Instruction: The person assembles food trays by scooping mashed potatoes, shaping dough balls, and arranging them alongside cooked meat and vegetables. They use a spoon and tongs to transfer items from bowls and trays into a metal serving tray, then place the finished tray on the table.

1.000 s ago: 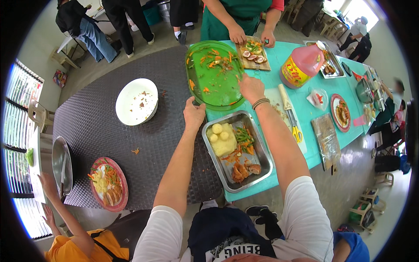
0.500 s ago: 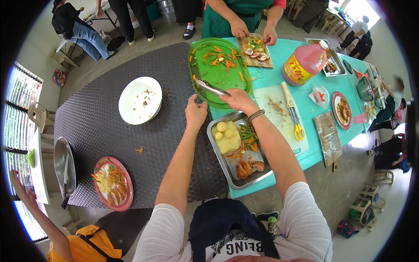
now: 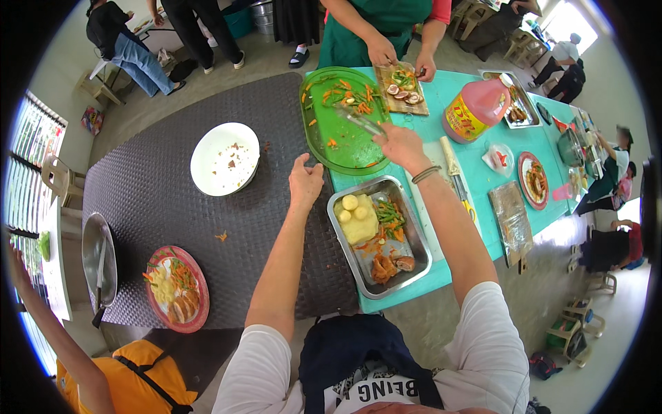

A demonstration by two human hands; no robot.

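My right hand point(image 3: 401, 146) grips metal tongs point(image 3: 365, 124), whose far ends are blurred over the green tray point(image 3: 319, 140). Cut carrots and green beans point(image 3: 352, 98) lie mostly in that tray's far part, with a few pieces nearer me. By the tray's near left edge, my left hand point(image 3: 305, 181) holds nothing, its fingers loosely bent and apart. Just below my hands is a rectangular metal tray point(image 3: 422, 265) with mashed potato point(image 3: 360, 230) topped by round balls, mixed vegetables point(image 3: 390, 219) and browned meat pieces point(image 3: 386, 268).
A white bowl point(image 3: 203, 164) with scraps and a plated meal point(image 3: 176, 290) are on the dark table. A pan point(image 3: 91, 255) sits far left. Across from me, a person's hands point(image 3: 381, 52) work at a small board of food point(image 3: 412, 107). Rightward stand a pink jug point(image 3: 476, 110) and a knife point(image 3: 458, 186).
My right hand has moved right with the tongs, which have swung over the tray's middle. More carrot pieces lie in the tray's near part. My left hand has shifted slightly down.
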